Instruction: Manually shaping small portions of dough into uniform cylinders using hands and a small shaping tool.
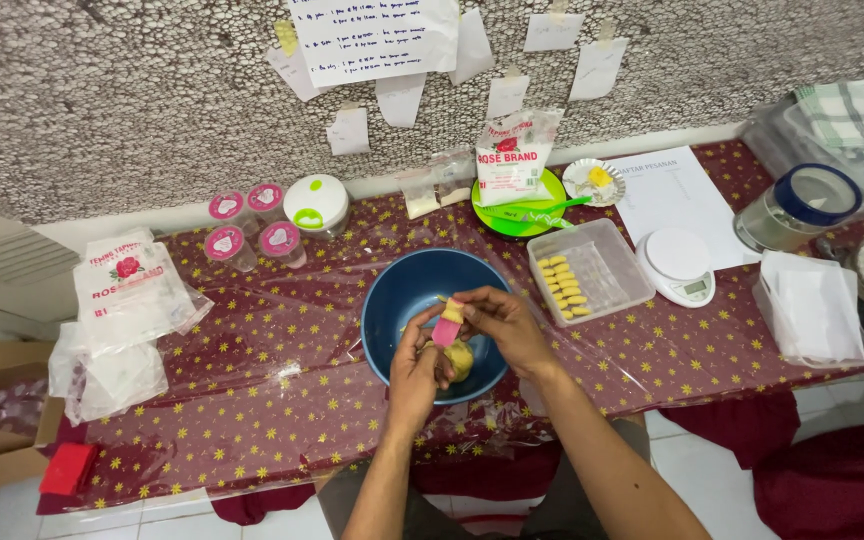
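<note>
table [252,400] under clear plastic fills mid-frame, blue bowl [392,300] at centre catching crumbs below both hands, left hand [417,370] pinching a pink mould [446,331], right hand [507,325] fingers closed pressing yellow dough [453,311] into it.

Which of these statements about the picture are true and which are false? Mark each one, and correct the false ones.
1. Both hands, left hand and right hand, work over the blue bowl. True.
2. The clear box holds green pieces. False: its pieces are yellow.
3. The kitchen scale sits right of the clear box. True.
4. Four pink-lidded jars stand right of the bowl. False: they stand to its left.
5. The tablecloth is plain white. False: dark red with yellow stars.
</note>
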